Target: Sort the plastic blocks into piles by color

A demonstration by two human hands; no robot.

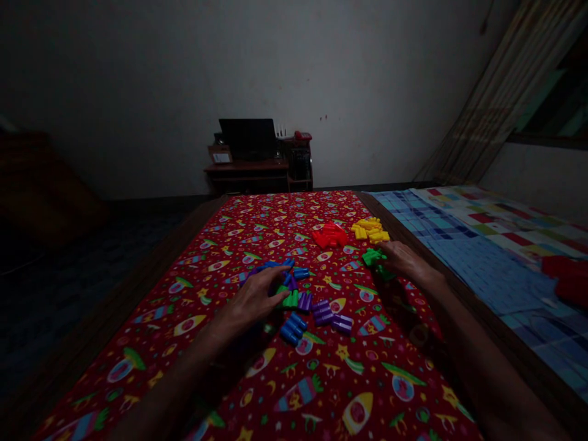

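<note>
Your left hand (pixel 256 295) is low over the middle of the red rocket-print cloth (pixel 333 376), thumb and curved fingers parted, beside a green ridged plastic block (pixel 290 299); you cannot tell whether it grips that block. Blue ridged plastic blocks (pixel 301 273) lie just beyond your fingers, and a blue three-ridged plastic block (pixel 294 329) sits on the near side. Purple ridged plastic blocks (pixel 323 313) run from the green one toward the cloth's right edge.

Your right hand (pixel 404 260) reaches in over that edge, fingers bent down at a pile of green plastic blocks (pixel 374 257); their grip is too dark to tell. Beyond it, nearer the far edge, are a yellow plastic block pile (pixel 370 229) and, left of that, a red one (pixel 329 235).
</note>
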